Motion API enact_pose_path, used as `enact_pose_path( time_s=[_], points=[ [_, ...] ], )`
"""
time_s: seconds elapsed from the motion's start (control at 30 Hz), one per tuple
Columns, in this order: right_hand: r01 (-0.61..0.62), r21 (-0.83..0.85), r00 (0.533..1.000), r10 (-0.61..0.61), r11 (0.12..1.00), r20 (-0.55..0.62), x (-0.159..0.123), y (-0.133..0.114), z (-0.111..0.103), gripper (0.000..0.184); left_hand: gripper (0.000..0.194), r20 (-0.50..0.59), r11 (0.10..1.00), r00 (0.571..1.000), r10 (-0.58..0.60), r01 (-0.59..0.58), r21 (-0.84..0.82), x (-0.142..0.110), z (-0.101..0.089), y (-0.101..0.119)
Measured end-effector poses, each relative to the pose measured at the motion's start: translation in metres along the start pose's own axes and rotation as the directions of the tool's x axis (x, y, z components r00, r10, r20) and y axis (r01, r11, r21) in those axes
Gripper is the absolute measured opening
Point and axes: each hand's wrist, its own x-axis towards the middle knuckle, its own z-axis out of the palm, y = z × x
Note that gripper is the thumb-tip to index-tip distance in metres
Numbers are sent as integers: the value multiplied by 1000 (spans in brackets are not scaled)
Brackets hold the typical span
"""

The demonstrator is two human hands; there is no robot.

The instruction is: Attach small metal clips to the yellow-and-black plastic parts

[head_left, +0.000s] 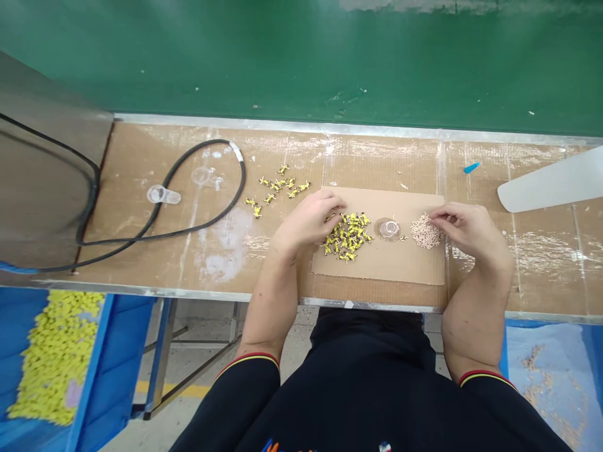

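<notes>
Left grip: the left grip is narrow, fingers curled down at the edge of the yellow heap; whether it holds a piece is too small to tell.

Right grip: the right grip is narrow, thumb and fingers drawn together at the edge of the pale heap; whether it holds a piece is too small to tell.

Yellow heap: a heap of small yellow parts lies just right of the left grip, touching its fingertips.

Pale heap: a heap of small pale pieces lies just left of the right grip, under its fingertips.

Between the grips: a clear round dish sits between the two heaps, on a cardboard sheet that carries both heaps and lies under both grips.

Beyond the left grip: loose yellow parts lie on the worktop, off the cardboard. Further left, a black cable loops around a clear plastic piece.

Beyond the right grip: a small blue piece lies on the worktop, and a white curved sheet lies further right.

Below the worktop: a blue bin of yellow parts is well left of the left grip, and a blue-lined bin with pale pieces is below the right grip.
</notes>
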Motion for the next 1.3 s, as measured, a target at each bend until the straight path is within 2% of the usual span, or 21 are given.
enact_pose_path(
  time_s=[0.2, 0.47, 0.67, 0.87, 1.03, 1.1, 1.17, 1.3],
  points=[
    [17, -22, 1000, -18, 1000, -12, 0, -4, 0, 13, 17, 31, 1000, 1000, 3, -4, 30, -1, -3, 0],
    [36, -10, 999, -36, 999, -16, -2, -7, -4, 9, 22, 30, 998, 997, -69, 69, -5, -10, -17, -10],
    [-6, 25, 1000, 6, 1000, 0, -4, -13, -7, 6, 22, 86, 996, 993, -81, 78, 35, -6, -11, -9],
    [38, 65, 993, -30, 997, -117, -3, -16, -3, 7, 18, 83, 998, 995, -46, 42, 45, -4, -7, -9],
    [127, 144, 959, -85, 981, -269, -2, -22, -1, 15, 14, 43, 998, 997, -60, 62, -29, -6, -9, -11],
    [152, 180, 945, -90, 972, -314, -2, -26, -1, 12, 13, -4, 997, 997, -71, 71, -37, -7, -12, -10],
    [178, 237, 930, -85, 955, -356, -2, -29, 0, 9, 13, -106, 996, 992, -68, 61, -67, -8, -16, -4],
    [205, 387, 915, -36, 899, -402, -4, -36, 7, 5, 11, -332, 948, 943, -28, -81, -309, -8, -16, 17]
  ],
)
